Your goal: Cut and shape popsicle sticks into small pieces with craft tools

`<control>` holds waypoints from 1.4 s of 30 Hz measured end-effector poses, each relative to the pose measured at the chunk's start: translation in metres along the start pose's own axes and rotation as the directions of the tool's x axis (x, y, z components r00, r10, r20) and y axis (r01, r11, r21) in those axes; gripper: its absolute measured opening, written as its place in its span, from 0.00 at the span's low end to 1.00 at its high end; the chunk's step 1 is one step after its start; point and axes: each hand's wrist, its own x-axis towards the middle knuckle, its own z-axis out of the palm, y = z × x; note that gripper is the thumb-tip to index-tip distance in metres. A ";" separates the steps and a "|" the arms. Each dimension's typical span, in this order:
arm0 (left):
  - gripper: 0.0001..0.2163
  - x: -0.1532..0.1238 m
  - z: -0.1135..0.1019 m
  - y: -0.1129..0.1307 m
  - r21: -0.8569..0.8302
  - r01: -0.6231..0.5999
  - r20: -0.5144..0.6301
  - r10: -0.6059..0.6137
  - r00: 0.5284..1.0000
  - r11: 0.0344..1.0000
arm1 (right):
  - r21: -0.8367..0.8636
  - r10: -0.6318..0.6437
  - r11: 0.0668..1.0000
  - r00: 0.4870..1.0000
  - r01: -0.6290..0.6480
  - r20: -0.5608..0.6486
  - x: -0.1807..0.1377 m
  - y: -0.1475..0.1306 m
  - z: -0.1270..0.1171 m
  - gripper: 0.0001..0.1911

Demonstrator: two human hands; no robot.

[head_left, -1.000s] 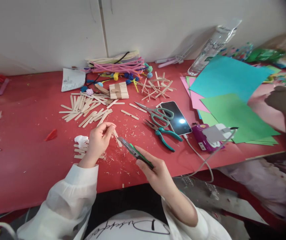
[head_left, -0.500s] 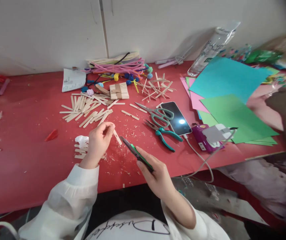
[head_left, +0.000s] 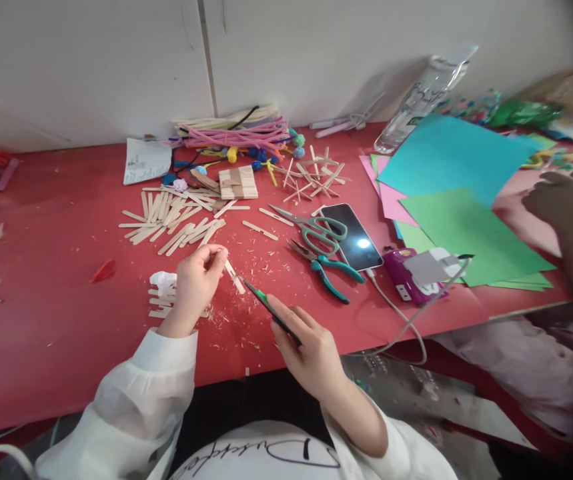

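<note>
My left hand (head_left: 193,283) pinches a short wooden craft stick (head_left: 234,279) above the red table (head_left: 46,307). My right hand (head_left: 306,340) grips a green and black utility knife (head_left: 269,309), and its blade tip meets the stick's edge. Wood shavings (head_left: 246,327) lie scattered under both hands. A few cut stick pieces (head_left: 159,303) and a crumpled white scrap (head_left: 163,280) rest just left of my left hand.
A pile of craft sticks (head_left: 173,217), a glued stick block (head_left: 237,181), pipe cleaners (head_left: 239,133), scissors (head_left: 316,230), pliers (head_left: 329,270), a phone (head_left: 353,235), a purple glue gun (head_left: 413,273) and coloured paper (head_left: 459,193) crowd the table. Another person's hand (head_left: 569,220) is at the right edge.
The knife in my right hand slid slightly back and down along the stick. My left hand has kept the stick almost still.
</note>
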 end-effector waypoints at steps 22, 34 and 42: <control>0.10 0.000 -0.001 0.001 -0.003 -0.033 0.063 0.033 0.997 0.999 | 0.078 0.098 0.992 0.995 -0.100 0.030 -0.002 0.001 0.000 0.20; 0.09 -0.008 0.001 0.004 0.187 -0.269 0.076 0.259 0.963 0.945 | -0.114 0.009 0.993 1.000 -0.007 0.020 -0.008 -0.018 0.009 0.23; 0.10 -0.010 0.002 0.004 0.232 -0.306 0.071 0.298 0.952 0.923 | -0.350 -0.062 0.936 0.996 0.036 -0.062 -0.019 -0.010 0.021 0.23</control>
